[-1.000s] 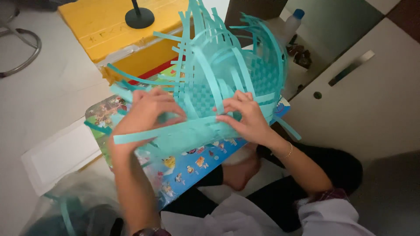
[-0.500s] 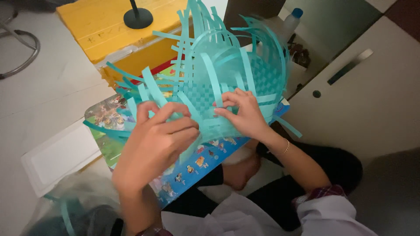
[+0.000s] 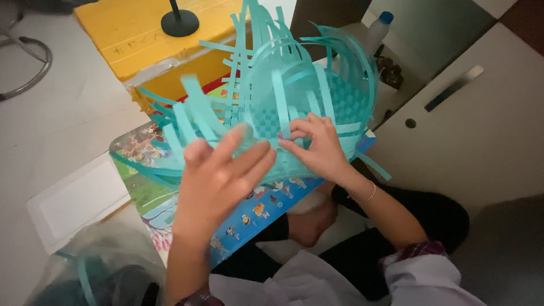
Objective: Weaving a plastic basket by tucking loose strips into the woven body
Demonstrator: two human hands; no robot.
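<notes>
The right hand (image 3: 320, 148) is pinching one teal strip of a half-woven basket (image 3: 300, 107) between thumb and fingertips, its grip pressed together low on the basket's woven wall. The left hand (image 3: 218, 175) is hovering just in front of the basket with its grip spread and fingers loosely fanned; it is blurred, and whether its fingertips are touching the strips cannot be told. The basket is made of flat teal strips, with a checkered woven part at the middle and many loose strips (image 3: 187, 113) arching up and fanning out to the left. It is sitting on a colourful picture board (image 3: 141, 187), over the board's far half, and the board is lying across the person's lap. A yellow box (image 3: 136, 39) is standing beyond the basket, with a black round stand (image 3: 180, 21) on top of it. A white flat tray (image 3: 79, 201) is lying on the floor beside the board's left edge. A clear plastic bag (image 3: 96, 266) holding more teal strips is lying near the left arm.
</notes>
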